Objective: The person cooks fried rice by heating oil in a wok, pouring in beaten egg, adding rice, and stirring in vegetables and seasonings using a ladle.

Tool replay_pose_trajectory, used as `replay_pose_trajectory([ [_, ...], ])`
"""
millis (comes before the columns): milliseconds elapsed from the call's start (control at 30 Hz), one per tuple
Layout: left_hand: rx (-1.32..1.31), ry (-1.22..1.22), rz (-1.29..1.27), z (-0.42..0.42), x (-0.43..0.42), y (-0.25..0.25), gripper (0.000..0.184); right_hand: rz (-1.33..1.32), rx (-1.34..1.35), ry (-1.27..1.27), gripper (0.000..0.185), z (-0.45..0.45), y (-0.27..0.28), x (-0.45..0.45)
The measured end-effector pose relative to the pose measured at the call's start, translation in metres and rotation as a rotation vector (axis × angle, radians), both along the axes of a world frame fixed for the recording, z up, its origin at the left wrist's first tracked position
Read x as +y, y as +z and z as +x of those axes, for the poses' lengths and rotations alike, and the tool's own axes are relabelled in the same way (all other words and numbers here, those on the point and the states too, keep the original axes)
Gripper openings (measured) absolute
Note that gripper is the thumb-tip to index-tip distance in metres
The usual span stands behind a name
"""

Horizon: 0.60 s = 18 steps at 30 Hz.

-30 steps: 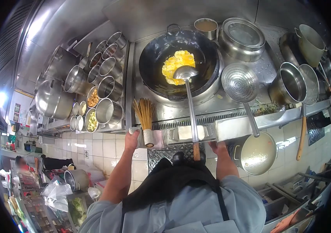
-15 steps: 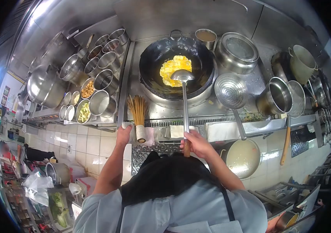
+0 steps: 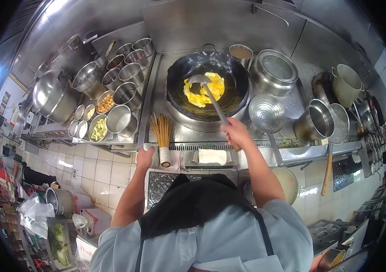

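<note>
My right hand [image 3: 237, 133] is wrapped round the handle of a long metal ladle [image 3: 213, 99]. The bowl of the ladle rests over the left part of the cooked yellow egg [image 3: 214, 86], inside the black wok [image 3: 179, 72]. At the stove's front edge, my left hand [image 3: 145, 156] is closed on a whitish cloth [image 3: 153, 154], only partly visible. Just right of that hand stands a bamboo brush [image 3: 161, 133] with a wrapped handle.
A perforated strainer [image 3: 266, 113] lies right of the wok, below a lidded steel pot [image 3: 275, 68]. Steel cups and food bowls [image 3: 105, 102] crowd the left counter. A folded white cloth [image 3: 212, 156] sits at the front edge. A person [image 3: 9, 165] is at far left.
My right hand came off the front edge, took the ladle's handle and moved forward with it. The ladle's bowl shifted left over the egg. My left hand stays at the edge.
</note>
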<state>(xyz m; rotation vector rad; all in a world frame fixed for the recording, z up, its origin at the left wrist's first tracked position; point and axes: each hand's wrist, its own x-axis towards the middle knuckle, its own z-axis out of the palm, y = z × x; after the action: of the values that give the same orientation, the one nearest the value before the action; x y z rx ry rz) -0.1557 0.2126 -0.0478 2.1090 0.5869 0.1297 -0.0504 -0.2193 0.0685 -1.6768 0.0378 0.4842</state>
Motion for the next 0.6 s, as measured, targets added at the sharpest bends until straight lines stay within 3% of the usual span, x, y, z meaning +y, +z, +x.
replay_pose_trajectory([
  [67, 0.018, 0.007, 0.029, -0.004, -0.009, 0.018, 0.048, -0.039, -0.099, -0.075, 0.019, 0.011, -0.012, 0.004],
  [167, 0.024, 0.033, 0.036, -0.003, -0.008, 0.013, 0.048, -0.16, -0.026, -0.121, 0.023, -0.036, 0.013, -0.002],
  [333, 0.0, 0.02, 0.018, -0.001, -0.001, 0.004, 0.048, 0.051, 0.144, -0.034, 0.012, -0.112, 0.038, -0.012],
  [467, -0.003, 0.025, -0.007, -0.001, -0.008, 0.011, 0.048, 0.218, 0.159, -0.043, 0.016, -0.069, 0.024, -0.018],
  [600, -0.048, 0.019, -0.031, -0.001, -0.007, 0.008, 0.047, 0.124, 0.042, -0.158, 0.016, -0.026, 0.02, -0.014],
])
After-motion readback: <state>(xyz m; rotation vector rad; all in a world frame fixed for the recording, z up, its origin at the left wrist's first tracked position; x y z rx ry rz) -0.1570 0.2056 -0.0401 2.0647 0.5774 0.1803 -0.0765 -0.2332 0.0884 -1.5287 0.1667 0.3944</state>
